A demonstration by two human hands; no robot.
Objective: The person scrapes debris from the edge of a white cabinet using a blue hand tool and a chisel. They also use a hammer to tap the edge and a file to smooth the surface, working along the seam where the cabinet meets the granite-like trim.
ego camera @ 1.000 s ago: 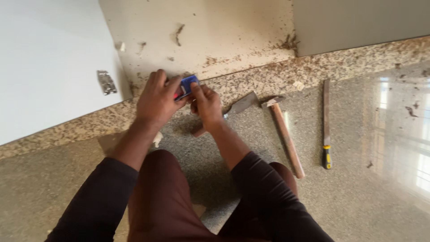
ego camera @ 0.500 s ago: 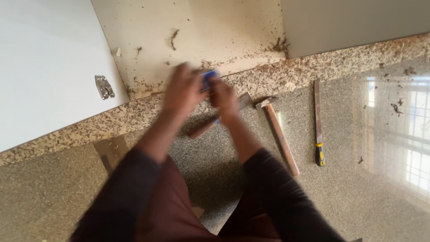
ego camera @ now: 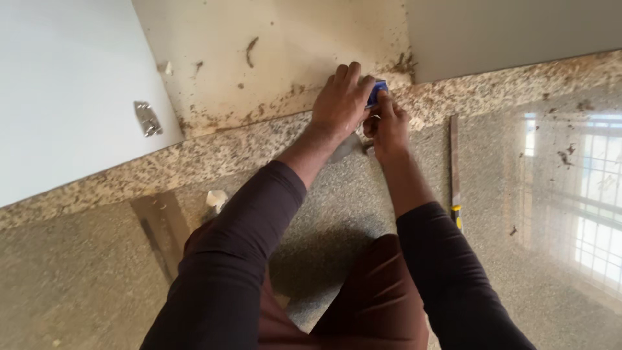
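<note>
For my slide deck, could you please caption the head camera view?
Left hand and right hand together grip a small blue object at the speckled stone ledge.

A single head-worn camera looks steeply down over the person's own dark sleeves and knees, facing the foot of a wall. It sits close, at arm's length: the left hand and right hand meet just above centre. Beyond them rises the stained wall; beneath and around them spreads the speckled floor.
</note>
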